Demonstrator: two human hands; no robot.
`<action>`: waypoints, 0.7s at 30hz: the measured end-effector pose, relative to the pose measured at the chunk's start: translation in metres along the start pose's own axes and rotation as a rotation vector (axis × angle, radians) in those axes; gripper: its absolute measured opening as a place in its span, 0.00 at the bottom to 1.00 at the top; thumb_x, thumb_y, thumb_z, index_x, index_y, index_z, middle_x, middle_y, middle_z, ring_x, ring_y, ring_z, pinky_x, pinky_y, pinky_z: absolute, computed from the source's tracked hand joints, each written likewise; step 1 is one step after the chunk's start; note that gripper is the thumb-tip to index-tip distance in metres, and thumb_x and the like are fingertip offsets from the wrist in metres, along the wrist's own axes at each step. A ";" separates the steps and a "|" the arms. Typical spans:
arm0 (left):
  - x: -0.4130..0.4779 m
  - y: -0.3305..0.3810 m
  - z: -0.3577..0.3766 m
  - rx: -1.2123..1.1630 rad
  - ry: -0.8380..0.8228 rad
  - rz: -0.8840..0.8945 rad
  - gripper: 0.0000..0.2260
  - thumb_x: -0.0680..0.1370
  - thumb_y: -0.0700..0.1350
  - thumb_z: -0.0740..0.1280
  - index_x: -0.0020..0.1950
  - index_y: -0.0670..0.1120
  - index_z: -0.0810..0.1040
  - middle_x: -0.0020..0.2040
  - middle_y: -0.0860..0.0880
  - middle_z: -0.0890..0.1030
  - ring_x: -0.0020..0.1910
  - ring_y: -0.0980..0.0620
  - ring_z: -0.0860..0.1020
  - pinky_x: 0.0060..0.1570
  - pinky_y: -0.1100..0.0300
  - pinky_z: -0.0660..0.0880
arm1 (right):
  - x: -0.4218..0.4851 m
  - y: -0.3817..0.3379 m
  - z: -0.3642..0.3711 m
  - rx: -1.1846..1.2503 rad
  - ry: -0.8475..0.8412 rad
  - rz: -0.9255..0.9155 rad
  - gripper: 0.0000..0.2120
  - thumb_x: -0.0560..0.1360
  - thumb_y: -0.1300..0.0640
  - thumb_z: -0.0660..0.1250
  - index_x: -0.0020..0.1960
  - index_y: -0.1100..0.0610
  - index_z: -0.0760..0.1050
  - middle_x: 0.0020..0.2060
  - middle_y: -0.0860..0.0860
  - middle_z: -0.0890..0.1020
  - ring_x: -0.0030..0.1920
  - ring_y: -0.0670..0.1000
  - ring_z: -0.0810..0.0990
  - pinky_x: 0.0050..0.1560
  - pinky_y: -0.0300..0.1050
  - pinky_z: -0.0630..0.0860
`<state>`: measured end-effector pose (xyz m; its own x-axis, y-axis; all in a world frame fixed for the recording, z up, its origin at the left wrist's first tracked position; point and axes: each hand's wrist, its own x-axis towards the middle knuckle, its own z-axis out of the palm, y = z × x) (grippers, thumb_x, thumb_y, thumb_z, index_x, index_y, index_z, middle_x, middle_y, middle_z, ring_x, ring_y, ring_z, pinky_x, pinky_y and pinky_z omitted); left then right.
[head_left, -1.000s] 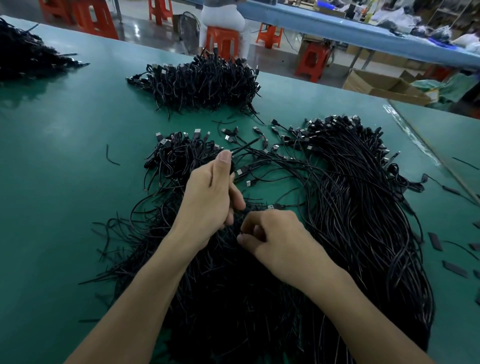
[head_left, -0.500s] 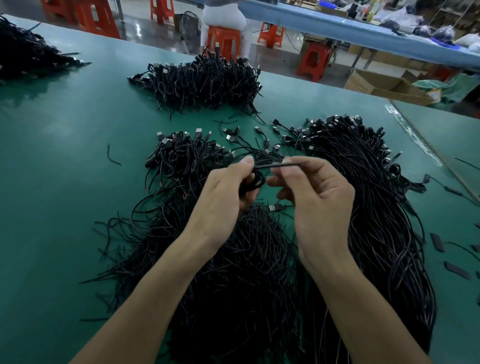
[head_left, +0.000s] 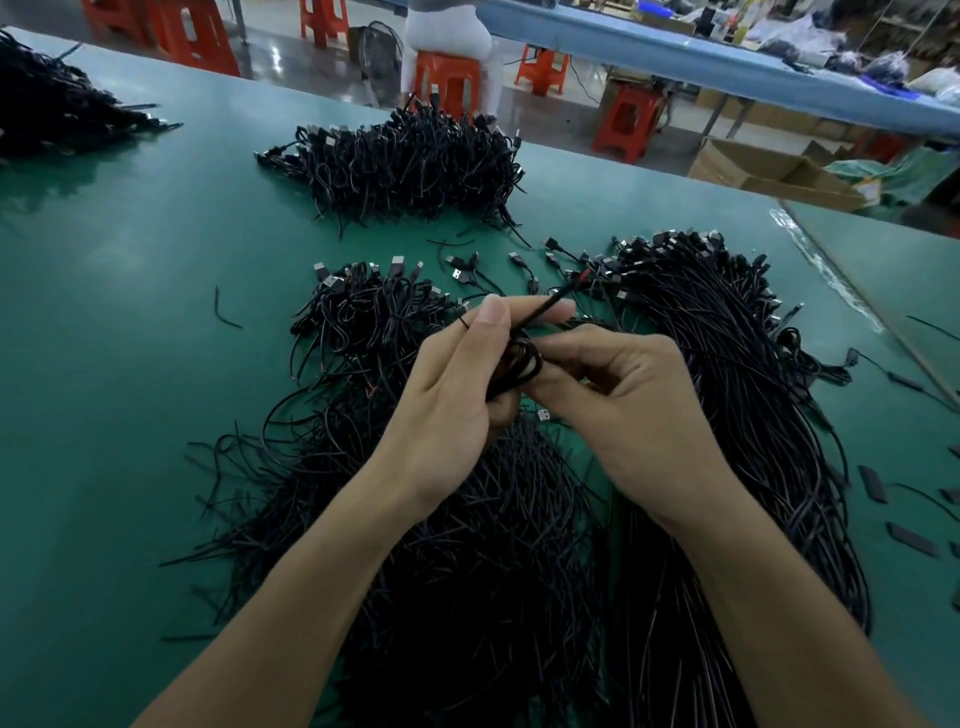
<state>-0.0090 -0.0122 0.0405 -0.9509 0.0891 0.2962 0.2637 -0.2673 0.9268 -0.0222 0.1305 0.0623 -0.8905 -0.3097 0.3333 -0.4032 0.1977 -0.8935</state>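
Coiling one black cable (head_left: 519, 364) in the air over the tabletop (head_left: 130, 389), midway through wrapping its tail.

Fingers (head_left: 493, 317) of left hand (head_left: 447, 400) curling round the small coil, pinning the loops; right hand (head_left: 623, 415) pinching the free end and slanting it up across them. Working above the loose cable heap (head_left: 467, 545), near the finished bundles (head_left: 363, 312). Probably needing next: passing the tail round, pulling snug, keeping the loops from springing.

A: How do the arms lie?
B: Both bare forearms rise from the lower edge, converging at centre.
A: And the hands?
B: Left hand (head_left: 449, 400), fingers upright, grips a coiled black cable (head_left: 521, 365); right hand (head_left: 631, 415), knuckles up, pinches its free end between thumb and forefinger.
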 end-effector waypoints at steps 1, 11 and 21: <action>0.001 -0.001 0.000 0.004 0.008 0.014 0.21 0.85 0.52 0.50 0.63 0.45 0.80 0.26 0.57 0.65 0.22 0.61 0.59 0.23 0.68 0.59 | -0.001 -0.001 -0.002 0.011 0.031 -0.014 0.04 0.74 0.60 0.74 0.48 0.53 0.85 0.38 0.52 0.86 0.36 0.53 0.81 0.38 0.47 0.78; 0.001 -0.005 -0.006 -0.058 0.001 0.001 0.23 0.85 0.53 0.48 0.59 0.49 0.83 0.23 0.57 0.61 0.21 0.56 0.55 0.23 0.67 0.56 | -0.002 0.004 0.001 0.068 0.019 0.086 0.04 0.76 0.61 0.72 0.49 0.54 0.84 0.39 0.48 0.85 0.37 0.43 0.81 0.41 0.39 0.78; 0.001 -0.003 -0.004 -0.008 0.069 -0.015 0.21 0.85 0.52 0.50 0.58 0.46 0.82 0.21 0.57 0.65 0.20 0.59 0.59 0.22 0.67 0.59 | -0.003 -0.003 0.004 -0.439 0.025 -0.042 0.04 0.78 0.59 0.69 0.47 0.52 0.80 0.41 0.41 0.81 0.42 0.41 0.78 0.45 0.30 0.72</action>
<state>-0.0109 -0.0153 0.0372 -0.9638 0.0269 0.2651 0.2479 -0.2746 0.9291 -0.0173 0.1275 0.0624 -0.8743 -0.3040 0.3784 -0.4853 0.5637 -0.6684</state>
